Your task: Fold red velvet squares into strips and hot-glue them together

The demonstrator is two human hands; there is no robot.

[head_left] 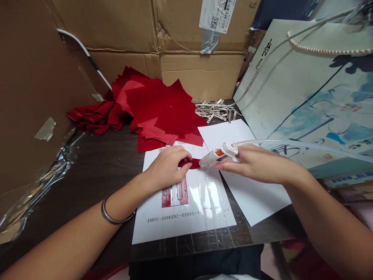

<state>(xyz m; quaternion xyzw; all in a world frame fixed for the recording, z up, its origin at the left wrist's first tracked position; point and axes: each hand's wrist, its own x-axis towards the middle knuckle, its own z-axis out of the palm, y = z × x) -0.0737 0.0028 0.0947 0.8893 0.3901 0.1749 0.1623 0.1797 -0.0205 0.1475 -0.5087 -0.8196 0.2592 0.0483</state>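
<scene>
My left hand (pixel 170 163), with a metal bangle on its wrist, pinches a small folded piece of red felt-like fabric (pixel 194 163) between thumb and fingers. In my right hand (pixel 247 161) is a white hot glue gun (pixel 217 154) with an orange trigger part. Its nozzle touches or nearly touches the right end of the red piece; which of the two I cannot tell. Under both hands lies a printed white sheet (pixel 186 229) with a reddish picture and a line of code. Shiny strings of glue run over that sheet.
Red fabric pieces (pixel 163 105) are heaped behind my hands, with a folded bunch (pixel 93 116) at left. Metal clips (pixel 215 111) lie piled at back right. Another white sheet (pixel 256 198) is at right. Cardboard (pixel 201 77) and a painted bag (pixel 314 89) wall in the table.
</scene>
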